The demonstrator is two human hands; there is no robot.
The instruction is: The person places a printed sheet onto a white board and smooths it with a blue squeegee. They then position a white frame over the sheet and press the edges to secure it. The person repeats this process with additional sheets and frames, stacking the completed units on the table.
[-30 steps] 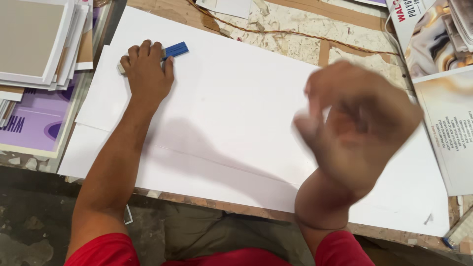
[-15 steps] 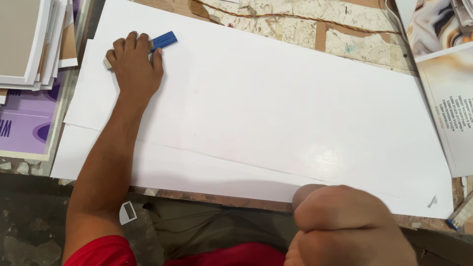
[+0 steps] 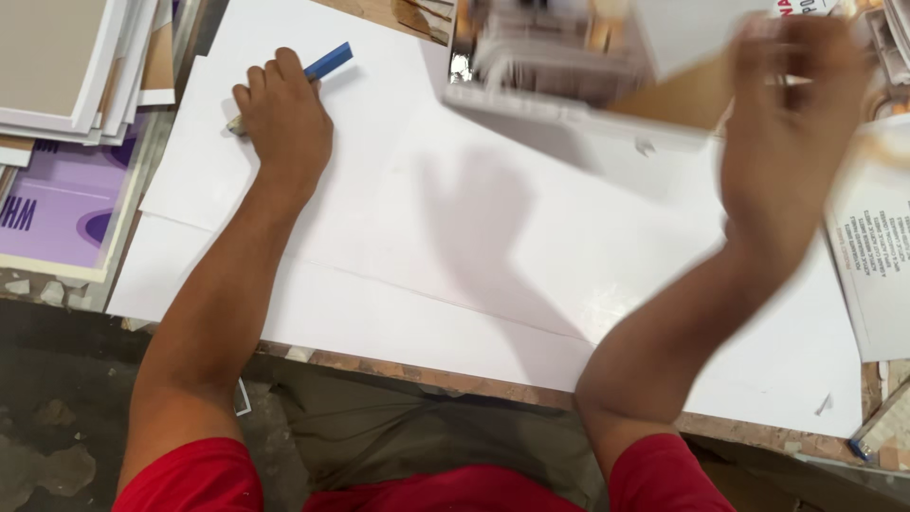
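Upper left, the left hand (image 3: 284, 118) clenches a blue tool (image 3: 327, 61), its long axis pointing up-right. The blurred right hand (image 3: 787, 114), upper right, lifts a printed board (image 3: 569, 66); its grip looks closed on it.

Smooth white paper sheets (image 3: 493, 237) cover a rough, worn wooden table (image 3: 379, 365).

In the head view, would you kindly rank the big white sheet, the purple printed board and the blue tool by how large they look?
1. big white sheet, by far the largest.
2. purple printed board, partly hidden under stacked boards.
3. blue tool, mostly covered by the left hand.
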